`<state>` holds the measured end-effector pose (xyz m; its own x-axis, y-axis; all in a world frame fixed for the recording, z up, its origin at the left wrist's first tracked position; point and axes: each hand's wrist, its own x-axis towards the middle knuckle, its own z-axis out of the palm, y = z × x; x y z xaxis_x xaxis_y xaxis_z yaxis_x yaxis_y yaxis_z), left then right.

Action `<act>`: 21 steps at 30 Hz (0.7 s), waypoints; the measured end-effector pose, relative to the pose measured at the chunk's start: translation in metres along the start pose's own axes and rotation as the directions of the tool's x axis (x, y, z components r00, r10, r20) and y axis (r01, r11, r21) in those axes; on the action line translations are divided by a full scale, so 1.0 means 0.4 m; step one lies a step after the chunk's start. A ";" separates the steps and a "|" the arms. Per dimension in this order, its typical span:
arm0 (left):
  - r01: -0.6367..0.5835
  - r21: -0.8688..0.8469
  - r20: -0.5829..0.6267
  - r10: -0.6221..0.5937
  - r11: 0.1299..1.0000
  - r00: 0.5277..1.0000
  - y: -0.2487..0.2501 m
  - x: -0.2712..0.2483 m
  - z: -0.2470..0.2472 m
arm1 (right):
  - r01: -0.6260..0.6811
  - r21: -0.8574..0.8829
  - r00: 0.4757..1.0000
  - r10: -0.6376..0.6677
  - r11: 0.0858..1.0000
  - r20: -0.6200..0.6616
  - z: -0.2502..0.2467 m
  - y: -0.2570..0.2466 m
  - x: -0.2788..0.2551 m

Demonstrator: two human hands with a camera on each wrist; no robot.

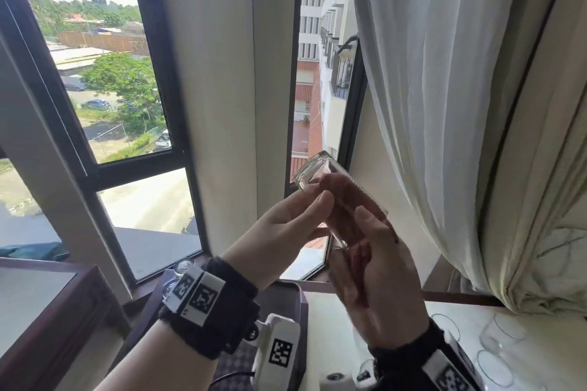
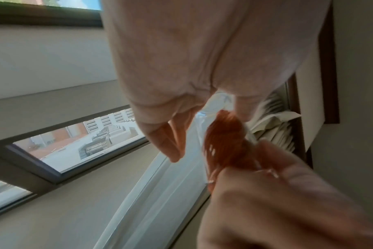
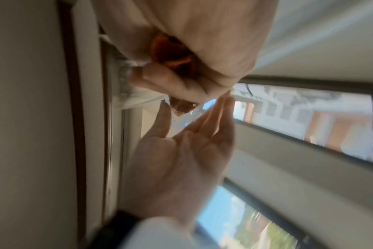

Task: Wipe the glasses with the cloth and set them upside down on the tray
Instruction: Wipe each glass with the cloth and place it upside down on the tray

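I hold a clear glass (image 1: 313, 173) up before the window, tilted with its thick base up and to the left. A red-orange cloth (image 1: 344, 209) is stuffed inside it. My left hand (image 1: 313, 216) pinches the glass between thumb and nearly straight fingers. My right hand (image 1: 371, 241) grips the cloth at the glass's mouth. The left wrist view shows the cloth (image 2: 224, 143) between both hands. In the right wrist view my right hand (image 3: 181, 70) is curled round the cloth (image 3: 170, 50), and the left hand (image 3: 192, 121) cups the glass (image 3: 186, 118). The dark tray (image 1: 297, 294) lies below.
Clear glasses (image 1: 184, 267) stand at the tray's far left by the window sill. More glasses (image 1: 503, 336) sit on the white counter (image 1: 413, 311) at the right. A white curtain (image 1: 444, 89) hangs close on the right. A wooden table (image 1: 47, 301) is at the left.
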<state>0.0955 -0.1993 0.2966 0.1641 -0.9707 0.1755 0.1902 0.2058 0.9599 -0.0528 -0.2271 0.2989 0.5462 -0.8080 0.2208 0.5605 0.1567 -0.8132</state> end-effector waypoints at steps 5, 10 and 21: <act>0.067 0.035 -0.094 -0.063 0.997 0.994 0.047 -0.005 0.009 | 0.325 -0.774 0.904 -0.419 0.543 0.086 -0.054 0.015 0.004; -0.047 0.185 -0.094 0.065 0.982 0.993 0.080 -0.008 0.045 | 0.428 -0.899 0.821 -0.376 -0.094 0.430 -0.064 0.060 0.006; -0.060 -0.074 0.015 0.061 0.995 0.998 0.054 -0.012 0.008 | -0.071 -0.406 0.993 0.104 0.911 0.060 -0.002 0.024 -0.025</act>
<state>0.0957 -0.1908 0.3173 0.1611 -0.9580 0.2373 0.2509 0.2722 0.9290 -0.0532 -0.2179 0.2885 0.6378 -0.7520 0.1666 0.2191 -0.0302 -0.9752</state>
